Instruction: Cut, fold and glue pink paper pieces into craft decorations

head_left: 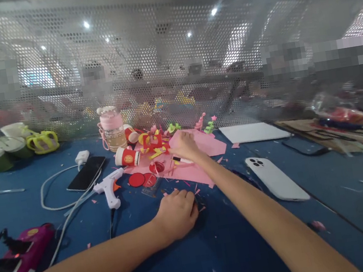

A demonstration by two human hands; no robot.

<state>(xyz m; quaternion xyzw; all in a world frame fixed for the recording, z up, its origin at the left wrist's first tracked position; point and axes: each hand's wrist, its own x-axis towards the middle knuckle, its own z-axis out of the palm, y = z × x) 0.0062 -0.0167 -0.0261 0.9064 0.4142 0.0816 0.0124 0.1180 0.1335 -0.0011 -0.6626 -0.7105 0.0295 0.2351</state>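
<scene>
My left hand (177, 214) rests on the blue tabletop near the middle, its fingers curled closed; whatever lies inside them is hidden. Further forward, my right hand (184, 144) reaches down over the pink paper (208, 143). Its fingers are bent and blurred, so I cannot see whether they grip anything. Just below that hand lies a pen with a dark tip (182, 159). Beside it are red and yellow paper cutouts (151, 141), a red paper disc (136, 180) and a clear ruler (151, 189). A red and white paper cup (127, 157) lies on its side to the left.
A white glue gun (109, 189), black phone (87, 174), charging cable and purple power strip (21, 258) are at left. A pink-lidded bottle (112, 128) stands behind. At right lie a white phone (276, 178), white sheet (253, 132) and cardboard (347, 135). A perforated metal screen (162, 61) borders the table.
</scene>
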